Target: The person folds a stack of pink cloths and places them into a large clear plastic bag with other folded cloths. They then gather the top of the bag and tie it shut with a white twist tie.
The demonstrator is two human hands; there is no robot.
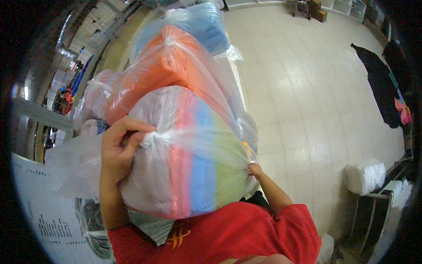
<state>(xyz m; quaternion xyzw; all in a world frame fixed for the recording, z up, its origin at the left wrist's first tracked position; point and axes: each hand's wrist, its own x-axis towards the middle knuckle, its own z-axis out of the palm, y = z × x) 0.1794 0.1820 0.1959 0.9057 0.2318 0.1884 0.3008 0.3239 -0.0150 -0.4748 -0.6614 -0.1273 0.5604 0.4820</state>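
A clear plastic bag (204, 169) full of folded soft cloth in white, pink, blue and green lies against my front. At its gathered white knot (154, 139), my left hand (121, 147) is closed in a pinch between thumb and fingers. My right hand (254, 170) is closed at the bag's right side, where the film is drawn taut in creases toward it. A slim orange object (246, 149) sticks up beside that fist; its kind is too small to make out. The bag's underside is hidden.
Beyond lie a clear bag of orange cloth (173, 66) and a bag of blue cloth (198, 28). Tiled floor (299, 101) stretches to the right. A white wrapped bundle (365, 177) sits at right, below black cloth (376, 81). A printed white board (48, 211) stands at lower left.
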